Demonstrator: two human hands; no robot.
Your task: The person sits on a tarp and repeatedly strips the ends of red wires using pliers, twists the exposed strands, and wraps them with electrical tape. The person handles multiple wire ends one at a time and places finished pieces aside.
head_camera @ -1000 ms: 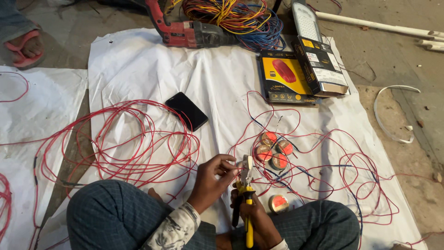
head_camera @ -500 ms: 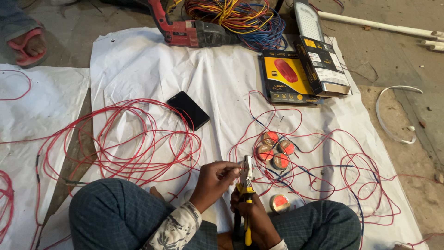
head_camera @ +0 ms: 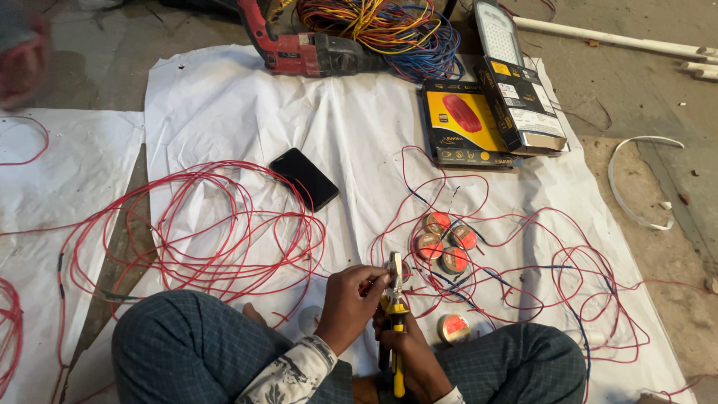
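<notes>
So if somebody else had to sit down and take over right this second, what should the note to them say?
Left hand: fingers pinch a red wire against the plier tip.
Right hand: wrapped around the yellow-handled pliers, held upright over the lap.
Nearby: four tape rolls clustered on the white sheet, one more tape roll by the right knee, a loose red wire coil on the left, a black phone.
Done: cannot tell whether any wire end is finished.
Left: the wire in the pliers; lots of red and blue wire lies loose on the sheet.
</notes>
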